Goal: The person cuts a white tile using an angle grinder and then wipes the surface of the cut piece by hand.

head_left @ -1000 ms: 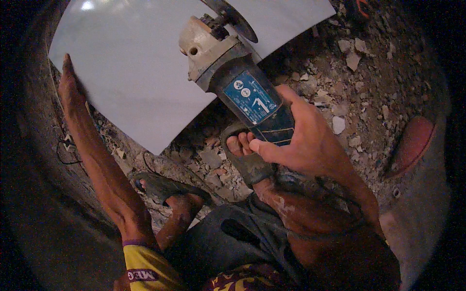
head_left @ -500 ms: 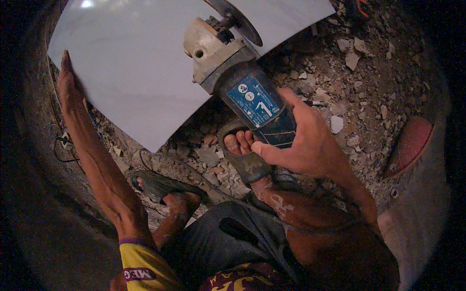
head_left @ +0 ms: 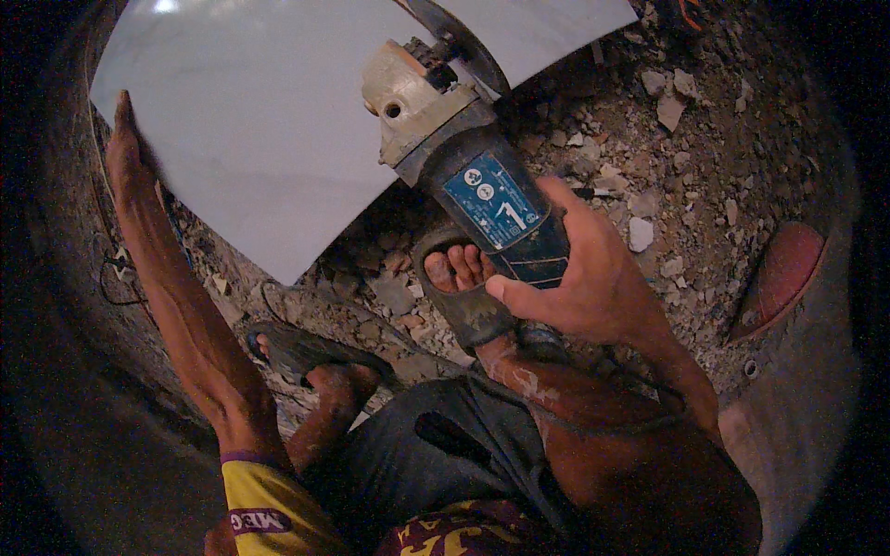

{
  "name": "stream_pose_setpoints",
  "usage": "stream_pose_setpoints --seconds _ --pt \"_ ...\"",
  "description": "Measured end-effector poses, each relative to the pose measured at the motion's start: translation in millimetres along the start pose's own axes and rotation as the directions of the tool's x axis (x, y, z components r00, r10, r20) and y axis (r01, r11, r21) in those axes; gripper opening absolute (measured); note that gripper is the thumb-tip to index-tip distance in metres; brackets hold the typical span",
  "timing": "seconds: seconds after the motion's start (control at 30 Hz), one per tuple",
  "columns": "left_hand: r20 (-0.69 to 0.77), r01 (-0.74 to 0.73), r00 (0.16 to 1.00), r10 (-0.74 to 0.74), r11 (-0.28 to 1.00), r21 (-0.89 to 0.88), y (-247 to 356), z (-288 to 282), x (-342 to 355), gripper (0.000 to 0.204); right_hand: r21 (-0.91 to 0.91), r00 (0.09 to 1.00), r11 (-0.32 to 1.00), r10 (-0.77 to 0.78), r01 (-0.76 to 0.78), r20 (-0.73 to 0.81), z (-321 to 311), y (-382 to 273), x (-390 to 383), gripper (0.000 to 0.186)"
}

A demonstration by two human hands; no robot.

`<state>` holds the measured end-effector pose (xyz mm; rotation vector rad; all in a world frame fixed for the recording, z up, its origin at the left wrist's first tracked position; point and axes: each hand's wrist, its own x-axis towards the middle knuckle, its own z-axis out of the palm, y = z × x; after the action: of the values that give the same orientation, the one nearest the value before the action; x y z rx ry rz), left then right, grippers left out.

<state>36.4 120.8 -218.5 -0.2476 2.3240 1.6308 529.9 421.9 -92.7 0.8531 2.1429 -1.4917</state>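
Note:
An angle grinder [head_left: 473, 167] with a dark body, blue label and dusty metal head is in my right hand [head_left: 603, 269], which wraps around its rear end. Its thin cutting disc [head_left: 464, 42] stands on edge over the far right part of a large, glossy white tile [head_left: 250, 148]. A near corner of the tile points toward me. My left hand [head_left: 130, 153] is at the tile's left edge, seen edge-on with one digit along the rim; its other fingers are mostly hidden.
Broken tile pieces and rubble [head_left: 667, 102] cover the ground right of and below the tile. My sandalled feet [head_left: 464, 278] stand just short of the tile. A dark cord [head_left: 603, 428] crosses my right leg. A reddish rounded object [head_left: 783, 278] lies at the right.
The grinder in my right hand has shifted slightly right and toward me. My left hand stays at the tile's edge.

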Motion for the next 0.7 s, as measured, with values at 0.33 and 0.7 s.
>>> stream_pose_setpoints --seconds 0.33,0.7 --pt "-0.003 -0.095 0.995 0.095 0.993 0.067 24 28 -42 0.068 0.148 0.995 0.987 0.056 -0.067 0.078 -3 -1 -3 0.075" --pt "0.646 0.052 0.75 0.143 0.961 -0.272 15 -28 -7 0.076 0.054 1.0 0.999 -0.002 0.003 -0.008 5 14 -14 0.082"
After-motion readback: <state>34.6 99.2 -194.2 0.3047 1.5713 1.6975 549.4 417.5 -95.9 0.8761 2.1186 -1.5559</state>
